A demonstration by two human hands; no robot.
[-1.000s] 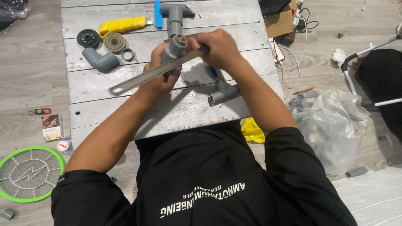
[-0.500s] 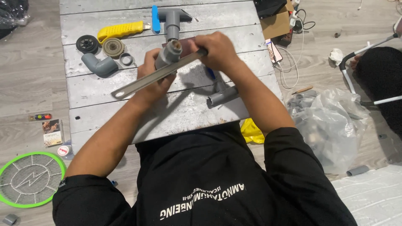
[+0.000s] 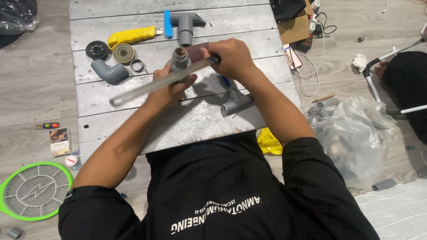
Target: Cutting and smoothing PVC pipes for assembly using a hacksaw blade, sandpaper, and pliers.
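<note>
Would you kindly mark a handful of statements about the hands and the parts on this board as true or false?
1. The left hand holds a grey pipe fitting upright above the board. True.
2. The right hand is resting flat on the board, holding nothing. False: it grips one end of a long metal tool laid across the fitting.
3. A yellow-handled tool lies on the silver plank board beside a grey T-shaped fitting. True.
4. The grey elbow fitting is in the left hand. False: it lies on the board, apart from both hands.
5. A green round racket lies on the floor by the board. True.
</note>
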